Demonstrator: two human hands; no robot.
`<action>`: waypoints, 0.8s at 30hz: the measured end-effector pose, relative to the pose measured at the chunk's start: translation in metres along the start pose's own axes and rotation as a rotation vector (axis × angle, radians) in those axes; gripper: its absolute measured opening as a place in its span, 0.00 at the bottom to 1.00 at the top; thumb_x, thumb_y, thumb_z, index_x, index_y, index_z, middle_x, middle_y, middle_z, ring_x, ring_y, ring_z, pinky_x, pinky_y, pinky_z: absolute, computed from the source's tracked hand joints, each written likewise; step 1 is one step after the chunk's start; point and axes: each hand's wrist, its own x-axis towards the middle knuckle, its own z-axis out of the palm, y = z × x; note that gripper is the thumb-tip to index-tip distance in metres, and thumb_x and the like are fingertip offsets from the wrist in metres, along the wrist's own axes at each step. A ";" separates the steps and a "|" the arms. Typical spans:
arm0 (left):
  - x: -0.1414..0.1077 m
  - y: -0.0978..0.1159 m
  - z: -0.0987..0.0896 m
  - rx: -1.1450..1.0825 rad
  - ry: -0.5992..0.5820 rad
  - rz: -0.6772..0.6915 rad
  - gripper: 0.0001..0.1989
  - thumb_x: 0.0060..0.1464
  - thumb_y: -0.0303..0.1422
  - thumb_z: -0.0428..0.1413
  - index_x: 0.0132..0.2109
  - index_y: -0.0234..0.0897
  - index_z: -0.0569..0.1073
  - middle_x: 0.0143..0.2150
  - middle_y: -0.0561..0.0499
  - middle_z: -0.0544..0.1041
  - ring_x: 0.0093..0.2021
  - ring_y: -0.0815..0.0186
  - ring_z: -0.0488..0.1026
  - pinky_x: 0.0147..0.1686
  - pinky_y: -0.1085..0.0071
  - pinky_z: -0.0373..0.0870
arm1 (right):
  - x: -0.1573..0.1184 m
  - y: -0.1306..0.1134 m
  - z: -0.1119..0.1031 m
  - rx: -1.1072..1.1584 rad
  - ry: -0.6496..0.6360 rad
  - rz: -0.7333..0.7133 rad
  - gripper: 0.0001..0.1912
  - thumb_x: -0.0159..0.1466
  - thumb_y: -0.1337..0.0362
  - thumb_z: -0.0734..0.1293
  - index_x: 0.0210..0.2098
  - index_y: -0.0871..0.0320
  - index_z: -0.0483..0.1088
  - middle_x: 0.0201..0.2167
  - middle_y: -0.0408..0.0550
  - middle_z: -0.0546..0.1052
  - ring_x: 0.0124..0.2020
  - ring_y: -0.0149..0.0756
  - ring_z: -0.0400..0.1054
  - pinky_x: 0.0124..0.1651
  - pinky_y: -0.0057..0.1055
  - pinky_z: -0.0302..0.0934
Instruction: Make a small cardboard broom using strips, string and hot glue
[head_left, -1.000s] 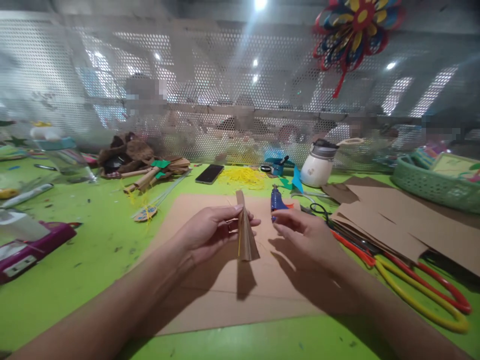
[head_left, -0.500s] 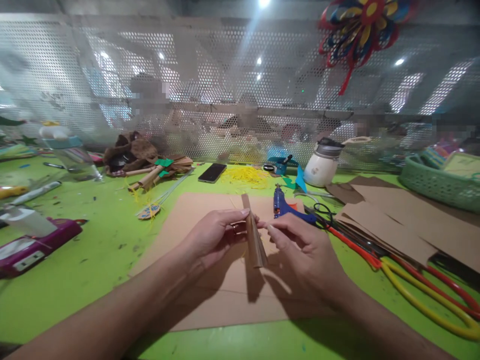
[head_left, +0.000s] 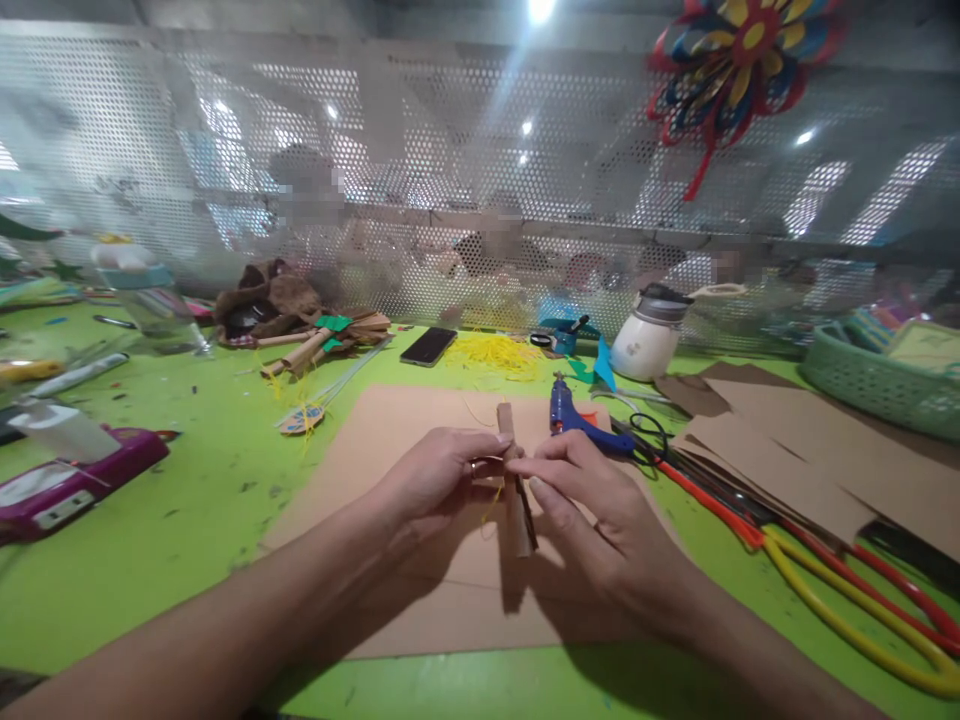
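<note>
A narrow roll of brown paper (head_left: 519,520) slants between my hands, its wider, open end toward me. My left hand (head_left: 439,470) pinches the upper part, with the thumb on top and the other fingers partly hidden beneath. From the other side my right hand (head_left: 600,510) has its index fingertip pressed on the roll and its thumb at the right edge. Under both hands lies a large brown paper sheet (head_left: 375,430). A thin yellow strand (head_left: 491,505) shows beside the roll. Just beyond my right hand lies a blue glue gun (head_left: 577,425).
Large scissors (head_left: 847,610) and cut brown paper (head_left: 780,450) lie on the right, near a green basket (head_left: 877,375). A white jug (head_left: 646,335), yellow shreds (head_left: 495,352) and a phone (head_left: 428,346) stand or lie behind. A purple power strip (head_left: 127,465) is on the left.
The roll has tipped slightly and looks narrower, with its right edge folded further in. My right index finger has moved onto it, where before it was at its side.
</note>
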 end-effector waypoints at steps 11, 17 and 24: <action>0.000 0.003 -0.002 -0.003 0.004 -0.026 0.07 0.51 0.30 0.58 0.29 0.29 0.78 0.30 0.44 0.80 0.33 0.64 0.74 0.39 0.68 0.69 | -0.004 -0.008 0.004 -0.074 0.032 -0.070 0.09 0.65 0.70 0.62 0.41 0.60 0.74 0.34 0.50 0.67 0.38 0.39 0.63 0.39 0.36 0.63; -0.001 0.001 -0.002 0.056 0.034 0.010 0.08 0.51 0.30 0.58 0.30 0.28 0.79 0.30 0.44 0.79 0.34 0.63 0.74 0.39 0.69 0.69 | -0.006 -0.009 0.009 -0.120 0.016 -0.142 0.12 0.65 0.72 0.62 0.45 0.64 0.72 0.33 0.51 0.66 0.37 0.40 0.61 0.36 0.38 0.62; -0.002 0.003 -0.001 0.054 -0.012 0.031 0.07 0.49 0.28 0.58 0.28 0.28 0.78 0.27 0.46 0.78 0.30 0.65 0.73 0.36 0.69 0.70 | -0.008 -0.012 0.012 -0.121 0.014 -0.162 0.14 0.65 0.73 0.62 0.49 0.61 0.70 0.36 0.52 0.68 0.40 0.41 0.62 0.39 0.40 0.63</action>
